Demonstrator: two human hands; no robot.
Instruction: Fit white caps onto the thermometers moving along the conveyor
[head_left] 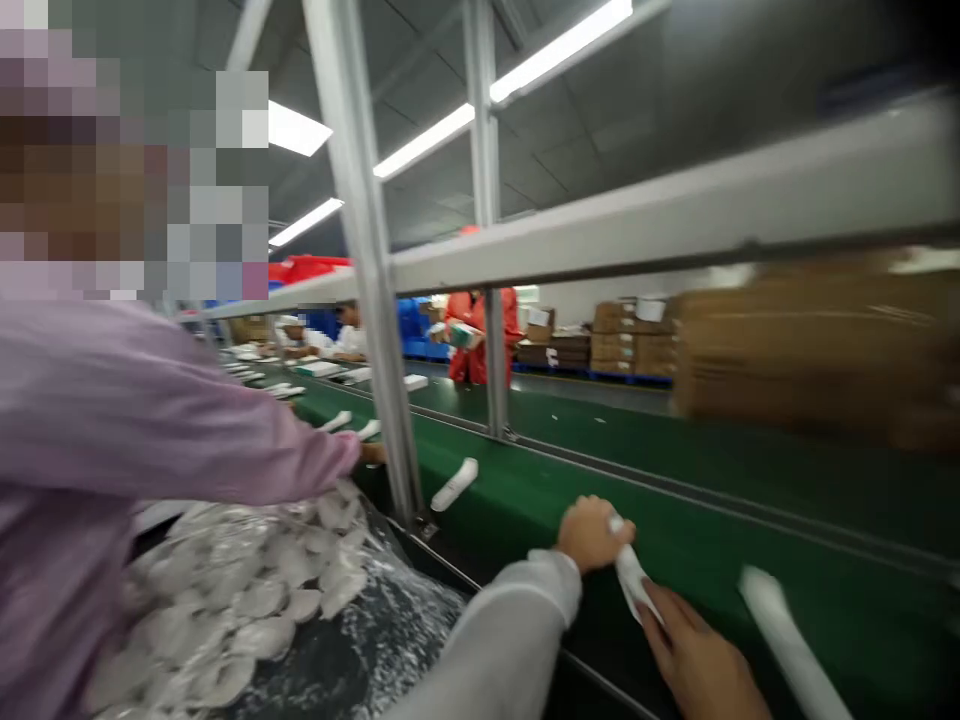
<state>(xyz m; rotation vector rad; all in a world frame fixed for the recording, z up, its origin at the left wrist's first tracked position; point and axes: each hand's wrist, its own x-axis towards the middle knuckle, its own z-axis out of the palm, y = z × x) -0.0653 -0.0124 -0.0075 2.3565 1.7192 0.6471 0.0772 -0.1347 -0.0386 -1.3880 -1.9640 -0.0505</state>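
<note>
My left hand point(595, 532), in a light grey sleeve, is closed on the upper end of a long white piece point(631, 575) above the green conveyor belt point(525, 505). Fingers of my right hand point(697, 655) close around the lower end of the same piece, hiding part of it. Its exact kind cannot be made out. A similar white piece point(787, 635), blurred, lies on the belt to the right of my right hand. Further left on the belt rests another white piece point(454, 485), with small dark marks on its side.
A co-worker's pink sleeve point(247, 440) reaches to the belt at left. Clear round plastic parts point(255, 610) are heaped on a dark plastic-covered surface. A metal post point(375, 300) and a crossbar point(637, 220) stand over the line. Cartons point(630, 335) are stacked behind.
</note>
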